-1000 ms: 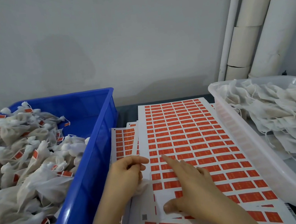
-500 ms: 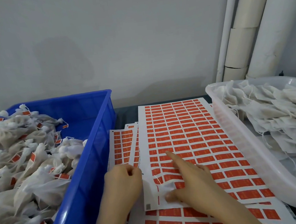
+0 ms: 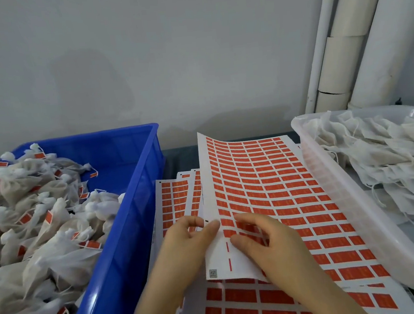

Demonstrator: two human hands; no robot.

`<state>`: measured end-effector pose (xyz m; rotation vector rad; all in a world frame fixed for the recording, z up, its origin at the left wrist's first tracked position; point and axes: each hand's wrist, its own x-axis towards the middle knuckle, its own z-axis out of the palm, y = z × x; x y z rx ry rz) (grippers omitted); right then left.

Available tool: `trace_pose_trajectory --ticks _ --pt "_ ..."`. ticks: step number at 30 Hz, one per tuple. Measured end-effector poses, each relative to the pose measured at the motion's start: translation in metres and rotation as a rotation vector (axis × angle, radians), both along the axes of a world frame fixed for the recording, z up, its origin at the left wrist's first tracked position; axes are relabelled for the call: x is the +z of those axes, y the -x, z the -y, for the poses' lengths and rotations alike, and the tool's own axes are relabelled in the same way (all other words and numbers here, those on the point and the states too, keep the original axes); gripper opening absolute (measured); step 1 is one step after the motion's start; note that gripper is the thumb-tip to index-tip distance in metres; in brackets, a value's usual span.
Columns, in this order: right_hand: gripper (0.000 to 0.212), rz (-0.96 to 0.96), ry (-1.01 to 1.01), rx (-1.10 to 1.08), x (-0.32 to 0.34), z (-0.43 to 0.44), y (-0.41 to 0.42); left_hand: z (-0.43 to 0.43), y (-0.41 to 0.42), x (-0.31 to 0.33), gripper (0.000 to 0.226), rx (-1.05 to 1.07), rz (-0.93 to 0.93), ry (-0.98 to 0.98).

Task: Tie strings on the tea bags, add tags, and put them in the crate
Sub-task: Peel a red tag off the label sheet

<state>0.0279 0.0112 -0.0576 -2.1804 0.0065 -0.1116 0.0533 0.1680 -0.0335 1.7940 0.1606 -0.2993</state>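
Head view: the left hand [image 3: 186,237] pinches the lifted left edge of the top tag sheet [image 3: 266,176]. The right hand [image 3: 267,242] lies curled over its red tags; whether it has one pinched, I cannot tell. More sheets [image 3: 239,298] lie beneath on the counter [image 3: 180,156]. The blue crate [image 3: 131,227] to the left holds many tied, tagged bags [image 3: 43,223]. The white tub [image 3: 343,194] to the right still holds a heap of untagged bags [image 3: 377,153]. The job looks well along, with plenty left.
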Motion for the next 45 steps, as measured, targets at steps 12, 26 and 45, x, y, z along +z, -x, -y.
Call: trace_pose_trajectory --ticks 12,26,45 --pt "0.034 0.155 -0.028 0.018 0.015 0.0 0.007 -0.005 0.003 0.004 0.049 -0.177 0.021 0.223" --pt "0.019 0.226 -0.069 0.008 0.016 0.003 0.011 0.002 0.006 0.004 0.04 -0.201 0.1 0.167" --pt "0.015 0.15 -0.035 0.019 0.017 0.008 0.009 0.004 0.008 0.008 0.04 -0.191 0.085 0.153"
